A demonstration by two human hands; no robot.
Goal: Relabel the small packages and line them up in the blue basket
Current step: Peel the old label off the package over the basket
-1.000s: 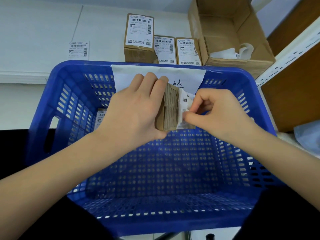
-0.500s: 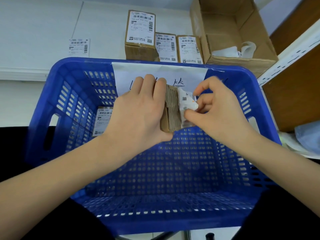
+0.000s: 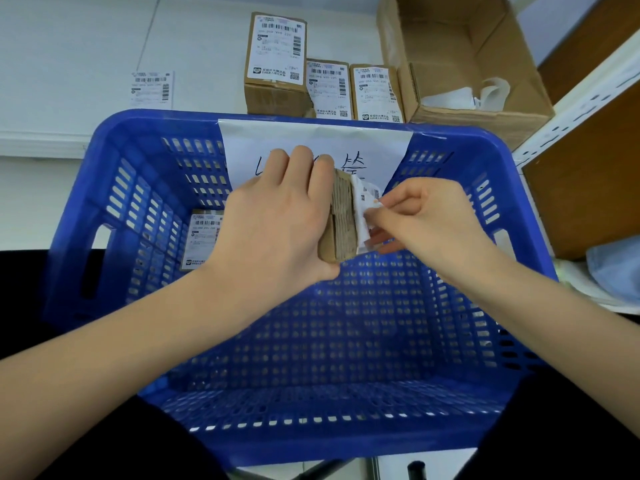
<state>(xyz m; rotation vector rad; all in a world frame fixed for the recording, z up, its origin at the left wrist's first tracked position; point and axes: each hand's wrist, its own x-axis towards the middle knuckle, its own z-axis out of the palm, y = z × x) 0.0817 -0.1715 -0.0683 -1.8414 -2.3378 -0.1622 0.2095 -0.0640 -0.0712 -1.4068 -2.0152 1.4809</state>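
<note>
Package (image 3: 341, 220): small brown carton, centre of frame, held above the basket (image 3: 145, 133) interior. Gripped by left hand (image 3: 273, 220), fingers curled over the top edge, thumb under the lower corner. Likely light and stiff; corrugated face gives friction; corners crushable under a hard squeeze. Best hold: across the two broad faces, as now, leaving the right face free.

Label (image 3: 362, 209): white, partly lifted off the right face, crumpled. Pinched at its edge by right hand (image 3: 426, 216), thumb and forefinger closed on the paper. Thin, soft, tear-prone; probably sticky on the back. Best hold: near the peel line, pull low and along the face.

Basket: blue, slotted walls, fills the middle of the frame. White sheet (image 3: 311, 140) with handwriting draped over the far rim. One labelled box (image 3: 202, 237) upright against the left wall, partly hidden by the left hand. Floor right of it and toward the lower frame open, enough for a row.

Edges: far rim just behind the hands; right wall near the right wrist; slots apt to snag a loose label.

Upper frame, beyond the rim: three labelled boxes (image 3: 277, 64) in a row; open carton (image 3: 467, 57) to their right; loose label (image 3: 152, 88) at upper left. Shelf upright (image 3: 588, 95) at right edge limits sideways reach.
</note>
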